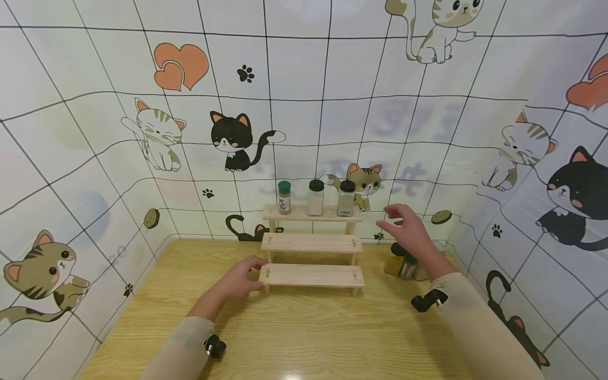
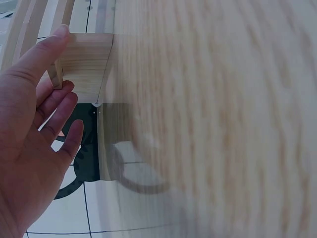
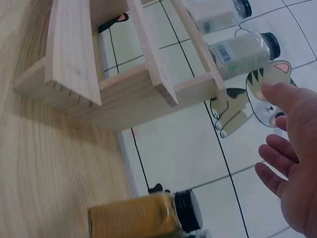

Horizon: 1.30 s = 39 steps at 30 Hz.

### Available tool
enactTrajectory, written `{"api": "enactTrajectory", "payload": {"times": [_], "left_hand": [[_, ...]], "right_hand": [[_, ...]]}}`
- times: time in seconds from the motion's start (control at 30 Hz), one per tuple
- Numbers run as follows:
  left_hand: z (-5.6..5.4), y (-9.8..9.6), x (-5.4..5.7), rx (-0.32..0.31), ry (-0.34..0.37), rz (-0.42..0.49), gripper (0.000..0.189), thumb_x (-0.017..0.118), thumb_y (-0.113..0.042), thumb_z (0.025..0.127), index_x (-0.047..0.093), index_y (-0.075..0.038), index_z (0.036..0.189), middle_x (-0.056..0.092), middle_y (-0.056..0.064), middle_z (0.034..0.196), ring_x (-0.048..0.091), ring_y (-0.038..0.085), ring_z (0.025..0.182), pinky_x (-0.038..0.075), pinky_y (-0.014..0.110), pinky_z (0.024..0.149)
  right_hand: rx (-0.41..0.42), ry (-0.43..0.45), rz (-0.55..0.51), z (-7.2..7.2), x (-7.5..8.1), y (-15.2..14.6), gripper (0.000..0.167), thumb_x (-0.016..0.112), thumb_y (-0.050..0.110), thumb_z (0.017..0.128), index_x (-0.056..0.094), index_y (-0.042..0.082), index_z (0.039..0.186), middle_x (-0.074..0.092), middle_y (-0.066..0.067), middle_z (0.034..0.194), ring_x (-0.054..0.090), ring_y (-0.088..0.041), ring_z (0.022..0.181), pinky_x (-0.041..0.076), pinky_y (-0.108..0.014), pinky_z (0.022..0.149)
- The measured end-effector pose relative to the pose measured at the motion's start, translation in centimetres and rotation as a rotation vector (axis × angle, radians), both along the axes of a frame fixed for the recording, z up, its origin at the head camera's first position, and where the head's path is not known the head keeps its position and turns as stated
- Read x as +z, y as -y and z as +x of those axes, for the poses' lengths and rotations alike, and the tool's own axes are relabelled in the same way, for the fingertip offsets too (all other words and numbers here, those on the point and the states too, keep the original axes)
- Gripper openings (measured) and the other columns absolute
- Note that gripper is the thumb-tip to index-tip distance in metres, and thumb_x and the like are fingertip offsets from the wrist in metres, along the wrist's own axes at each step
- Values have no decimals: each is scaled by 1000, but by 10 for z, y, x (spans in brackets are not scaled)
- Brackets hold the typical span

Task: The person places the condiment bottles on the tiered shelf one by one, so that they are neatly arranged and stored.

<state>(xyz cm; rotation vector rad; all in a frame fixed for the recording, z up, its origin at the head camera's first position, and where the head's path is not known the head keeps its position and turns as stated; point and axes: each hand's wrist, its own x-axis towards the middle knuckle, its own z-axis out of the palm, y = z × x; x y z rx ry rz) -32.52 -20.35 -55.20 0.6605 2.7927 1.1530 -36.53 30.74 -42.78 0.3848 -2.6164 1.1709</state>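
Head cam: left hand (image 1: pixel 239 279) w/ relaxed grip steadies rack (image 1: pixel 311 275) on tabletop (image 1: pixel 304 327); right hand (image 1: pixel 408 229) wide, empty, above jars (image 1: pixel 401 261). Best: keep rack braced, pinch one jar upright.

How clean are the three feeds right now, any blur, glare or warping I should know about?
Head view: sharp but fisheye-warped, wall tiles bow, glare patch on the light wooden tabletop at the bottom edge. Left wrist view: tabletop smeared with blur; left hand is clearer. Right wrist view: the yellow-brown spice jar with black lid is soft, the pale three-tier wooden rack crisp.
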Motion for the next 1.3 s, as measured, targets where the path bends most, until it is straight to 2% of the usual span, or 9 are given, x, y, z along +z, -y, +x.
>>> {"api": "enactTrajectory", "payload": {"times": [0.33, 0.53, 0.7, 0.83, 1.07, 1.3], "left_hand": [[2, -1, 1, 14, 13, 5, 66, 96, -28, 90, 67, -10, 148, 65, 2, 137, 62, 32, 131, 49, 60, 114], [1, -2, 3, 10, 18, 9, 66, 95, -27, 91, 67, -10, 148, 64, 3, 137, 61, 33, 131, 49, 61, 114], [1, -2, 1, 14, 18, 23, 66, 96, -27, 90, 67, -10, 148, 65, 4, 138, 61, 33, 131, 49, 62, 114], [0, -1, -1, 21, 25, 31, 67, 96, -28, 90, 67, -10, 148, 65, 6, 140, 61, 33, 131, 49, 62, 114], [2, -2, -1, 21, 20, 23, 65, 95, -25, 91, 67, -9, 148, 65, 5, 139, 62, 33, 130, 49, 61, 114], [2, -3, 0, 19, 17, 38, 65, 95, -24, 91, 67, -8, 147, 65, 4, 138, 61, 32, 130, 49, 61, 115]], "right_hand": [[-68, -23, 68, 28, -17, -34, 56, 74, 31, 110, 56, -3, 151, 56, -27, 147, 54, -47, 134, 47, -66, 112], [-70, -34, 193, 39, -26, -51, 57, 79, 26, 107, 58, -6, 149, 57, -30, 140, 54, -52, 130, 46, -71, 107], [-82, -70, 275, 41, -42, -62, 54, 84, 22, 102, 63, -8, 142, 62, -30, 133, 58, -51, 122, 50, -69, 100], [-93, -75, 297, 43, -53, -68, 50, 85, 19, 101, 65, -7, 139, 63, -29, 131, 56, -51, 122, 48, -70, 101], [-111, -77, 334, 48, -61, -72, 49, 87, 18, 98, 68, -7, 135, 65, -30, 127, 54, -52, 122, 46, -71, 101], [-123, -133, 368, 44, -69, -75, 46, 92, 18, 93, 72, -5, 127, 70, -28, 127, 54, -50, 120, 46, -70, 99]]}}
